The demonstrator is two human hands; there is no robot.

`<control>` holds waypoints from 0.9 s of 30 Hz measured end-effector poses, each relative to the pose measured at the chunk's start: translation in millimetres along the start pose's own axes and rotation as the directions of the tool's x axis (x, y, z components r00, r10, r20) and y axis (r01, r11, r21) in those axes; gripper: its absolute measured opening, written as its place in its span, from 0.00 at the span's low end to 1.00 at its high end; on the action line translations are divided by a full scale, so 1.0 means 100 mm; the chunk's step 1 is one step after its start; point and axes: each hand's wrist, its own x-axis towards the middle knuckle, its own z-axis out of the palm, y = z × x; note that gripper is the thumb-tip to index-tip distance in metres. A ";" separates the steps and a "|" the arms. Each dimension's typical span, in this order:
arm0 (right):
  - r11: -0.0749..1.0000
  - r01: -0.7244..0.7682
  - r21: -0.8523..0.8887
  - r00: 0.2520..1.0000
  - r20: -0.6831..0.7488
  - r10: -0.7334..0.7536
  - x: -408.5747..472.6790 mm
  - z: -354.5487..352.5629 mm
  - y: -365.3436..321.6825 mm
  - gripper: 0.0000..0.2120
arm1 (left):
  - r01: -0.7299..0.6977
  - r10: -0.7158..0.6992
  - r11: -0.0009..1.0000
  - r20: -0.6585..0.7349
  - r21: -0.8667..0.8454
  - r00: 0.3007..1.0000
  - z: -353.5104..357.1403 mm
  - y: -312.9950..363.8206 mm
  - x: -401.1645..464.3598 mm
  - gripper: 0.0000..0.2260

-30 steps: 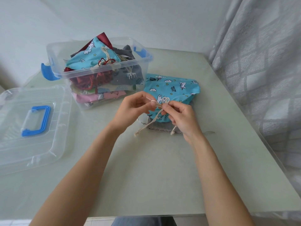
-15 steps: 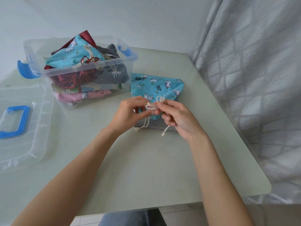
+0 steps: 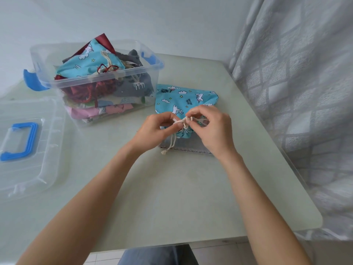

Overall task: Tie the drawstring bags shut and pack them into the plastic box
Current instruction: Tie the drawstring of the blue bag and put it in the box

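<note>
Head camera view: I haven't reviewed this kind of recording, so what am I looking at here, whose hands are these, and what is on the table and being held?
No machine here: a person wears one wide-angle camera on the head, looking down at their own bare arms. The left hand and right hand both pinch the cream drawstring of a blue unicorn-print bag, at its gathered mouth. That bag lies on a grey bag on the pale green table. Beside it stands the clear plastic box with blue latches, already stuffed with cloth bags. Its lid, with a blue handle, lies flat at the left. A curtain hangs at the right.
</note>
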 end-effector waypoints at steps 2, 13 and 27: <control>0.982 0.118 -0.148 0.988 -0.084 -0.132 -0.03 0.09 -0.03 0.03 | -0.003 0.003 1.000 -0.002 -0.027 1.000 0.01 0.02 -0.01 0.04; 0.962 0.274 0.006 0.935 -0.238 -0.264 -0.09 0.19 0.05 0.03 | -0.084 0.083 0.995 -0.009 -0.059 0.996 -0.02 0.04 -0.06 0.08; 0.926 0.374 0.045 0.911 -0.204 -0.358 -0.13 0.11 0.11 0.03 | -0.016 0.020 0.986 0.023 -0.168 1.000 -0.01 0.13 -0.10 0.03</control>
